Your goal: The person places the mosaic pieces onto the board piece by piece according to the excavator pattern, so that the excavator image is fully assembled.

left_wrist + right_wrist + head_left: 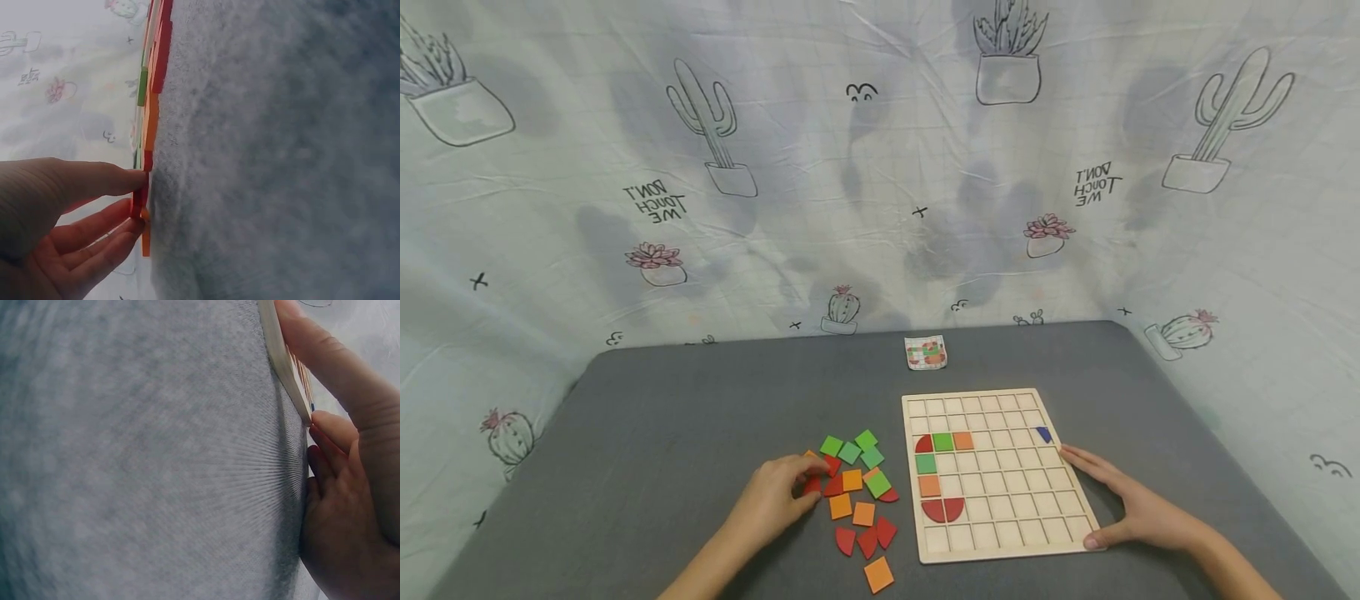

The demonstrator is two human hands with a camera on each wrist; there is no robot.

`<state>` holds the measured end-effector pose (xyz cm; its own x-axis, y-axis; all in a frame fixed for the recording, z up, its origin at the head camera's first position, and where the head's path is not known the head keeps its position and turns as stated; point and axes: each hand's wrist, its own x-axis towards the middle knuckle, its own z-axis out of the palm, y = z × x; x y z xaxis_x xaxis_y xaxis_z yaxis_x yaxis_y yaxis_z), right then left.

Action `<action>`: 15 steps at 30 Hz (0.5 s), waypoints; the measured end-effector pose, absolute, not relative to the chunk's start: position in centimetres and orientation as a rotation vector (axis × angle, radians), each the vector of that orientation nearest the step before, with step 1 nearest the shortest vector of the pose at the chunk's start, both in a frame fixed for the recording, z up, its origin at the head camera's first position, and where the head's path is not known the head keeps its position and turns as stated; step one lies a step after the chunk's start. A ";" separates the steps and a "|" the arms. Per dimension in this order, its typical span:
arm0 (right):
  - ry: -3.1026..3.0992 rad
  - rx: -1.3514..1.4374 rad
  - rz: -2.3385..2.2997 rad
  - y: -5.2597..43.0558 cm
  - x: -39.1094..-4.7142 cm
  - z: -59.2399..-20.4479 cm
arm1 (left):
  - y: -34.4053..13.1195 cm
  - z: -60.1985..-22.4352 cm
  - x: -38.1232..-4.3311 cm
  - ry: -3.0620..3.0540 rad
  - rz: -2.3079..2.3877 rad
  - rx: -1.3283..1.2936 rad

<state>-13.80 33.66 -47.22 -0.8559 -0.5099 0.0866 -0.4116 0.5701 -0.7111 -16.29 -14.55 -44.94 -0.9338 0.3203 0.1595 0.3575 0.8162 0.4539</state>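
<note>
In the head view my left hand [775, 496] is at the left side of a loose group of tiles. Its thumb and fingers pinch a red tile [136, 201], whose full shape the fingers hide. Around it lie orange squares [852, 479], green squares [831, 446] and red quarter-circles [846, 541]. My right hand [1138, 508] touches the right edge of a wooden grid board [1000, 533]. The thumb rests on its near corner while the fairly straight fingers lie along its side. Red, green and orange tiles sit in cells at the board's left.
A small blue piece [1044, 434] lies at the board's right edge. Beyond the board is a small printed card [926, 353] with a coloured pattern. The grey tabletop [662, 450] meets a cactus-print cloth [880, 167] at the back and sides.
</note>
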 end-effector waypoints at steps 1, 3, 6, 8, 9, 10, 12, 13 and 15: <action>2.669 -0.790 -1.160 33.7 -13.8 -47.3 | -14.4 -44.9 -16.3 -2.912 -0.752 -0.548; 2.670 -0.796 -1.162 33.7 -13.7 -47.3 | -14.0 -44.7 -16.4 -2.889 -0.771 -0.555; 2.668 -0.802 -1.173 33.7 -13.7 -47.4 | -13.0 -44.3 -16.8 -2.852 -0.849 -0.580; 2.665 -0.804 -1.181 33.7 -13.8 -47.4 | -12.0 -44.0 -17.1 -2.836 -0.908 -0.605; 2.664 -0.803 -1.185 33.7 -13.8 -47.4 | -11.5 -43.8 -17.3 -2.827 -0.947 -0.627; 2.663 -0.796 -1.190 33.6 -13.8 -47.3 | -10.9 -43.6 -17.5 -2.822 -0.987 -0.651; 2.666 -0.783 -1.190 33.6 -13.9 -47.3 | -9.6 -43.4 -18.1 -2.807 -1.044 -0.718; 2.668 -0.777 -1.188 33.6 -13.8 -47.3 | -8.9 -43.3 -18.5 -2.807 -1.061 -0.746; 2.669 -0.770 -1.183 33.5 -13.8 -47.3 | -7.4 -43.1 -19.1 -2.808 -1.093 -0.808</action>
